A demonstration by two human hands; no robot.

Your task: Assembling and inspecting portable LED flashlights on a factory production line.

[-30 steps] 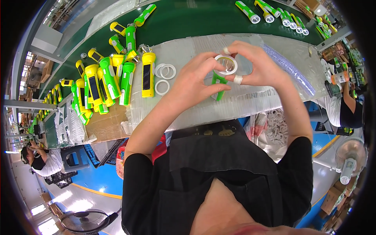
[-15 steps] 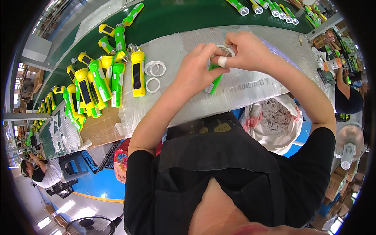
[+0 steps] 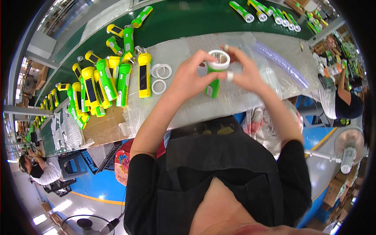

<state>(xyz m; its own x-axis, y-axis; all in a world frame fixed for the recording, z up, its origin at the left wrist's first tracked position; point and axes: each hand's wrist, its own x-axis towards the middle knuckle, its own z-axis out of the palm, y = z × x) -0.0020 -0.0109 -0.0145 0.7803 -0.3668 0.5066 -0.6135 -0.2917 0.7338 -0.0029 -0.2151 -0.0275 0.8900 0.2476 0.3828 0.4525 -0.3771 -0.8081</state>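
A green flashlight (image 3: 213, 87) with a white ring around its silver reflector (image 3: 220, 58) is tilted up above the worktable, lens end toward me. My left hand (image 3: 192, 76) holds it near the head, thumb and forefinger on either side. Around the other side of the head, my right hand (image 3: 247, 72) is curved with its fingers apart, slightly blurred; it does not appear to grip the ring. White bands wrap fingers of the right hand. Loose white rings (image 3: 159, 86) lie left of my left hand, beside a yellow flashlight (image 3: 144, 76) with a dark panel.
Green and yellow flashlights (image 3: 102, 80) are heaped at the left; several more (image 3: 276, 17) stand in a row at the far right. A strip of bubble wrap (image 3: 282, 64) lies on the table's right. Below the edge hangs a white bag (image 3: 266, 127). Other people work at both sides.
My right hand has opened away from the flashlight head and dropped lower, uncovering the ring and reflector. My left hand still holds the flashlight. The whole view has shifted slightly.
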